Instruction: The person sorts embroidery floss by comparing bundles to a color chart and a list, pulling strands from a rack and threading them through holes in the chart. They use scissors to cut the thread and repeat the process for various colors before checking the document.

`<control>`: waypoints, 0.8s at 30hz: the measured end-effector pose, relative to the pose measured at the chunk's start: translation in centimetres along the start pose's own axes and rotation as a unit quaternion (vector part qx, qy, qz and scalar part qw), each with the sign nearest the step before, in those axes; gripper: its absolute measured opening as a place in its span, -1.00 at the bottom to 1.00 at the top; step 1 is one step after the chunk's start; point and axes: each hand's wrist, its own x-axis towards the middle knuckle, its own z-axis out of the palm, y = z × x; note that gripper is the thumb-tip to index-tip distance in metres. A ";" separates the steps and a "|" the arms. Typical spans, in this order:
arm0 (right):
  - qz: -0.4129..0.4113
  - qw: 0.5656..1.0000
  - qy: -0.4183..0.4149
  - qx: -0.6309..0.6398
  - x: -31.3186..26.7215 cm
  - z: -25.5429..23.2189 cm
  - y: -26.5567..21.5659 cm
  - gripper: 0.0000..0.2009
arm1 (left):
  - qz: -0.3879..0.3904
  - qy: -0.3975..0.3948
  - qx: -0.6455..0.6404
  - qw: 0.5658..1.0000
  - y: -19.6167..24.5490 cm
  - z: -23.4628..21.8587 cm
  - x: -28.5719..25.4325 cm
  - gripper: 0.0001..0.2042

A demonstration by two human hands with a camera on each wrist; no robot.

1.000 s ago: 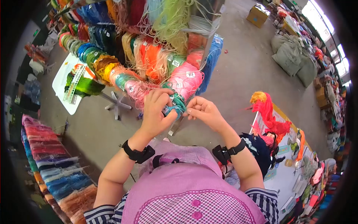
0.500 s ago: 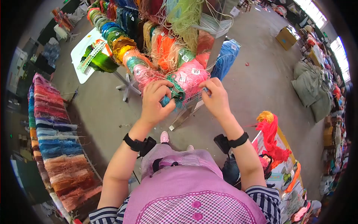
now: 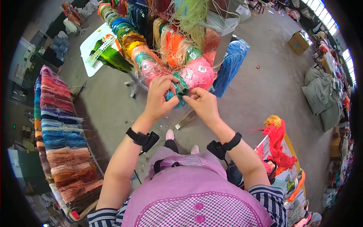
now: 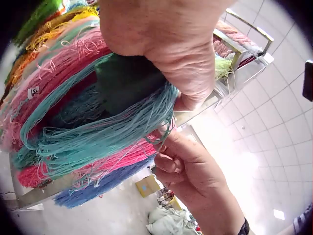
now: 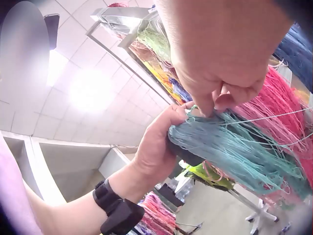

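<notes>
A teal yarn skein hangs at the front end of a rack arm, looped around a dark green piece. My left hand holds the skein's end, thumb on the near side and fingers bent over the top. From the other side my right hand pinches a teal strand at the skein's edge, thumb against forefinger. Both hands' fingertips are close together in the right wrist view, right at the skein's looped end. Pink skeins with small white number tags hang just behind.
More skeins in orange, green and yellow fill the rack, with a blue skein at its right side. A second rack of coloured yarn stands at the left. At the right is a table with red yarn; sacks lie beyond.
My right hand moved away from the skein to the right, then came back to its edge. The left hand stayed on the skein. The head view has shifted, so the surroundings appear displaced.
</notes>
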 end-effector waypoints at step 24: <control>0.081 0.955 -0.131 0.254 -1.9 -3.1 2.3 -0.85 | -0.007 0.076 0.056 0.995 3.3 -0.9 -2.3 -0.82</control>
